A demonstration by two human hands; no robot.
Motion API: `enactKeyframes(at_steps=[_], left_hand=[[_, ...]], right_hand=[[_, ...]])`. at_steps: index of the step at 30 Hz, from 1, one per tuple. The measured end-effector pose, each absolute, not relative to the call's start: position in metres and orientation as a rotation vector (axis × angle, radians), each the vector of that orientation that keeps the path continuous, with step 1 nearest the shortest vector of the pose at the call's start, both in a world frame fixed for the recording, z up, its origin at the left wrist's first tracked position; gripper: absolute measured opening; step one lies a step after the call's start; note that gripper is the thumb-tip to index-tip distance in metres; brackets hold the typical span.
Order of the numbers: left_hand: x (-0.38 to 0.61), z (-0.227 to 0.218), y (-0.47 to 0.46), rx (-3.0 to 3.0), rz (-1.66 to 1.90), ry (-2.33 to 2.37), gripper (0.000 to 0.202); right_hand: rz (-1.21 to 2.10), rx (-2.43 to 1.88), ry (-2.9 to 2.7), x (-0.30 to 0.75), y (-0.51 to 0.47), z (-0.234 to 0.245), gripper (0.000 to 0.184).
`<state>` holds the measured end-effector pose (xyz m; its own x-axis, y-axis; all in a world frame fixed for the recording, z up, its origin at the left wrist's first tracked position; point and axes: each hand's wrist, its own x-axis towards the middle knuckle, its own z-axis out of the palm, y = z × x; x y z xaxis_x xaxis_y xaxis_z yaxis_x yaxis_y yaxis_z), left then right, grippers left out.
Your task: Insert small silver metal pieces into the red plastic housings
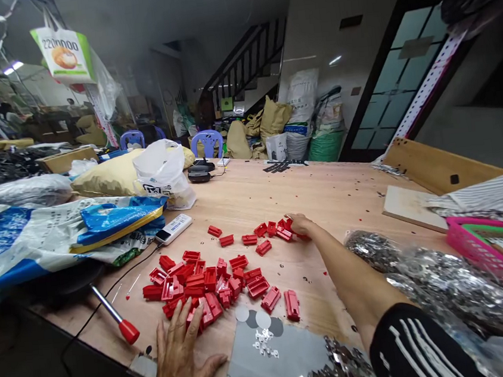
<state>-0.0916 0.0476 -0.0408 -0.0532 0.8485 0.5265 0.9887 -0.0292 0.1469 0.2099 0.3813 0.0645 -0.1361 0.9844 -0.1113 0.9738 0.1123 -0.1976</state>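
Many small red plastic housings (194, 282) lie in a loose heap on the wooden table (252, 197). My left hand (181, 352) rests with spread fingers at the heap's near edge, its fingertips touching the closest pieces. Farther out, my right hand (300, 224) reaches to a smaller group of red housings (282, 231). Its fingers are partly hidden by the hand itself and by the pieces, so whether it grips one does not show. Single housings, one of them upright (292, 305), lie between and beside the two groups.
Small metal parts (340, 368) and white pieces (264, 343) lie on a grey mat (247, 369) in front. Bags of shiny metal parts (450, 281) and a pink basket (473, 249) stand right. At left are sacks (58, 233), a white power bank (174, 229) with cable and a red-tipped lever (129, 331).
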Motion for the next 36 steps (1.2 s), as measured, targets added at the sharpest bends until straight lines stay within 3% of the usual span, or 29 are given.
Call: enactKeyframes(at_steps=[12, 19, 27, 32, 36], left_hand=[[-0.094, -0.040, 0.048, -1.971, -0.639, -1.950, 0.077], [-0.088, -0.031, 0.049, -1.980, -0.633, -2.009, 0.077], [-0.088, -0.029, 0.050, -1.988, -0.695, -2.009, 0.082], [-0.087, -0.025, 0.050, -1.977, -0.707, -1.992, 0.082], [-0.086, -0.024, 0.049, -1.988, -0.671, -1.994, 0.084]], right_hand=[[0.563, -1.681, -2.718, 0.093, 0.332, 0.050, 0.032], [0.640, -1.335, -2.857, 0.051, 0.288, 0.055, 0.059], [0.703, -1.056, -2.916, 0.034, 0.281, 0.066, 0.065], [0.566, -1.263, -2.803, 0.033, 0.325, 0.077, 0.061], [0.506, -1.373, -2.783, 0.024, 0.348, 0.075, 0.039]])
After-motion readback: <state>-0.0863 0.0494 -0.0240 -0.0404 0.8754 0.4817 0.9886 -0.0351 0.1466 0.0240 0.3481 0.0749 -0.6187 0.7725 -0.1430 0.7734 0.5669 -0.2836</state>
